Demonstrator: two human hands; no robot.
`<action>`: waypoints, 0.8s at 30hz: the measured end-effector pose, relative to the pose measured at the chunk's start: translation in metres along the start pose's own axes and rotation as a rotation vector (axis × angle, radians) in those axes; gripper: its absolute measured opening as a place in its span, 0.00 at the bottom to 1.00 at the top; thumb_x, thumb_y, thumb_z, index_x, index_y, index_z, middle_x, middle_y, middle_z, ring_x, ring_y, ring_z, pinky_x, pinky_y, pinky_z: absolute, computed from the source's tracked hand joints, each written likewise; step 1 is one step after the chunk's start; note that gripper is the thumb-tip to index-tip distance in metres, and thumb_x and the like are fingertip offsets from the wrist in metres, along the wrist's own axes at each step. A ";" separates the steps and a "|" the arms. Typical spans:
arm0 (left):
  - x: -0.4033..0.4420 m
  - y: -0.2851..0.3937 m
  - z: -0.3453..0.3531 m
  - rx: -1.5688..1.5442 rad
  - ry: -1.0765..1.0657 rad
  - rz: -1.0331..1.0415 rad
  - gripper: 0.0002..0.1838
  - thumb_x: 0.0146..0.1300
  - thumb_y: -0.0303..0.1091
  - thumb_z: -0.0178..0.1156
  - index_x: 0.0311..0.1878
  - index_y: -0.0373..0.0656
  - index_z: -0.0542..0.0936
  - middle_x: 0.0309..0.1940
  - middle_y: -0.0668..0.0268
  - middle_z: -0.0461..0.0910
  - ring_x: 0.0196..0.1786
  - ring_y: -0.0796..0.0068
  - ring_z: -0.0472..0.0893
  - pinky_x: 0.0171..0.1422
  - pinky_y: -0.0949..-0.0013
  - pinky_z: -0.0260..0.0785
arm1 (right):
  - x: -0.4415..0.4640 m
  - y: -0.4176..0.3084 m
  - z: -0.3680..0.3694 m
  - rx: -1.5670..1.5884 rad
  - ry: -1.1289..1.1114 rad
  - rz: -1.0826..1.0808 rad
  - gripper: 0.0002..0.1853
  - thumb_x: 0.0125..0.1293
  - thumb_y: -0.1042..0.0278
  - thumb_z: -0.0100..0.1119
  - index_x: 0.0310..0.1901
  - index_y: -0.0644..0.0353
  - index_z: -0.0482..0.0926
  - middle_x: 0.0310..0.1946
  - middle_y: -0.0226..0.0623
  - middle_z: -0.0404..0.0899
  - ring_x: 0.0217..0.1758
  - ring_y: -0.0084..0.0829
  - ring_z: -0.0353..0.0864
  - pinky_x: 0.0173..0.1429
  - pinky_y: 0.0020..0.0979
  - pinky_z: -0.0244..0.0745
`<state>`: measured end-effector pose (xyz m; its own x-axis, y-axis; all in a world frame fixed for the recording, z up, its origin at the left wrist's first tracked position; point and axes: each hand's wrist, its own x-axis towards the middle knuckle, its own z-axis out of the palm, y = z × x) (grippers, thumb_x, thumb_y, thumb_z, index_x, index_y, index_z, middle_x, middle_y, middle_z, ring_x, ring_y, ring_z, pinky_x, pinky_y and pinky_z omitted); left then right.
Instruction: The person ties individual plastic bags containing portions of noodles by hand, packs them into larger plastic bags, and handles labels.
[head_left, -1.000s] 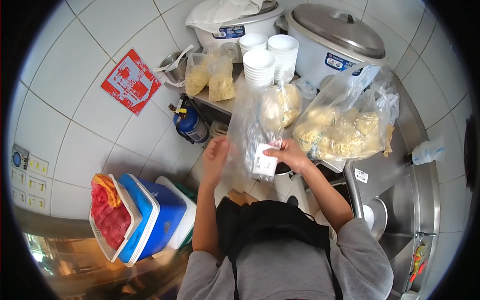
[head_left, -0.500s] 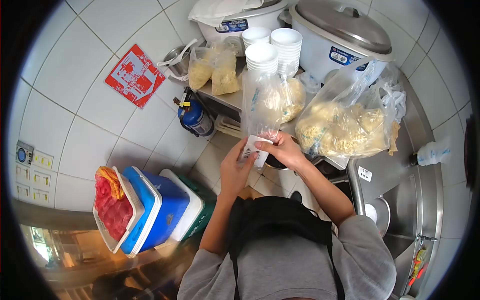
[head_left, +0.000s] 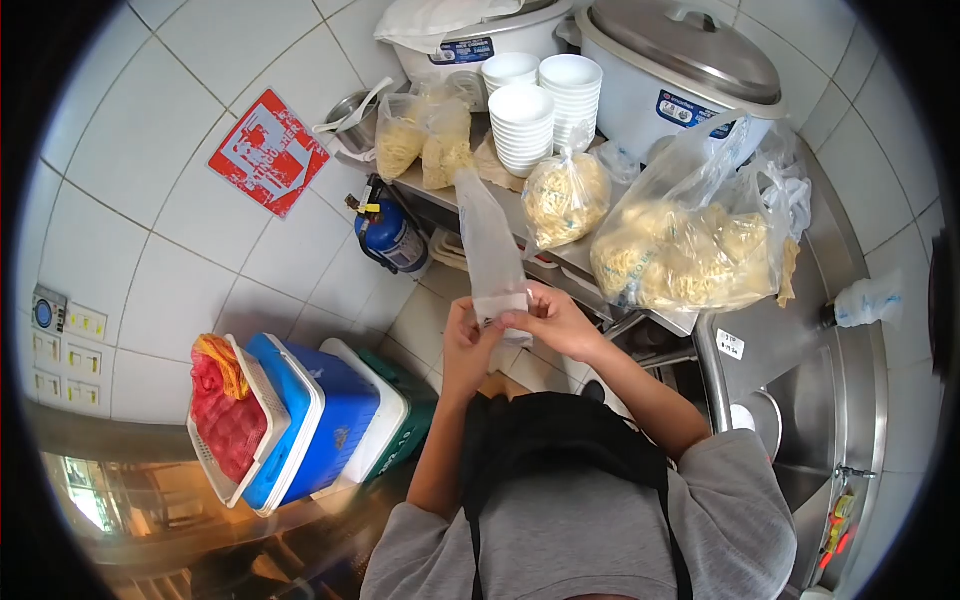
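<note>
The long plastic bag (head_left: 490, 235) hangs in front of my view, narrow and cloudy, its lower end between the two hands and its upper end slanting up and left towards the counter (head_left: 415, 182). On the left hand (head_left: 468, 345) I have the fingers curled nearly closed, thumb and fingertips pinching the bag's lower end. The right hand (head_left: 558, 322) is nearly closed too, thumb over bent fingers, gripping the same end from the other side. Between them I can make out a white label (head_left: 502, 302) by the pinched part; I cannot read its print.

Below the hands I see the black apron (head_left: 560, 430) over a grey shirt (head_left: 575, 530). Off to my left stands a blue cooler (head_left: 335, 425), beside a basket (head_left: 270, 425) with red netting (head_left: 225, 425). To my right is a steel sink (head_left: 805, 400).

Beyond the hands, the counter bears a big bag of noodles (head_left: 690, 260), a round noodle bag (head_left: 567, 195) just left of it, and two smaller noodle bags (head_left: 425, 140) farther left. White bowls (head_left: 522, 125) stand in stacks behind the round one. Farthest back are two large cookers (head_left: 650, 90), against the tiled wall (head_left: 180, 180).
</note>
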<state>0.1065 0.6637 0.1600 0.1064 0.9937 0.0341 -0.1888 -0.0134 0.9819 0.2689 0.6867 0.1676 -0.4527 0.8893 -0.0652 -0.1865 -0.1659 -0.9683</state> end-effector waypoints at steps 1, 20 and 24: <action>-0.001 -0.004 -0.002 0.028 -0.015 0.042 0.16 0.61 0.28 0.56 0.50 0.38 0.66 0.45 0.62 0.75 0.45 0.77 0.75 0.49 0.72 0.68 | 0.002 0.001 0.002 -0.063 0.043 -0.013 0.14 0.65 0.69 0.52 0.50 0.64 0.73 0.36 0.29 0.78 0.39 0.15 0.73 0.43 0.22 0.69; 0.011 -0.027 -0.080 -0.703 -0.077 -0.146 0.25 0.67 0.41 0.49 0.62 0.36 0.63 0.59 0.56 0.68 0.61 0.66 0.68 0.65 0.65 0.60 | 0.012 0.003 0.001 -0.276 -0.044 0.174 0.14 0.62 0.61 0.59 0.37 0.66 0.78 0.25 0.26 0.76 0.28 0.13 0.71 0.32 0.20 0.68; 0.000 -0.020 -0.051 -0.369 0.001 -0.199 0.20 0.63 0.33 0.56 0.57 0.35 0.70 0.50 0.63 0.72 0.50 0.76 0.72 0.54 0.72 0.64 | 0.015 -0.002 0.013 -0.276 -0.048 0.239 0.14 0.60 0.61 0.61 0.40 0.65 0.78 0.27 0.27 0.77 0.28 0.14 0.73 0.31 0.20 0.70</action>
<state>0.0605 0.6693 0.1312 0.1750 0.9731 -0.1496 -0.5014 0.2189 0.8371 0.2508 0.6949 0.1712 -0.4969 0.8170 -0.2927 0.1687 -0.2399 -0.9560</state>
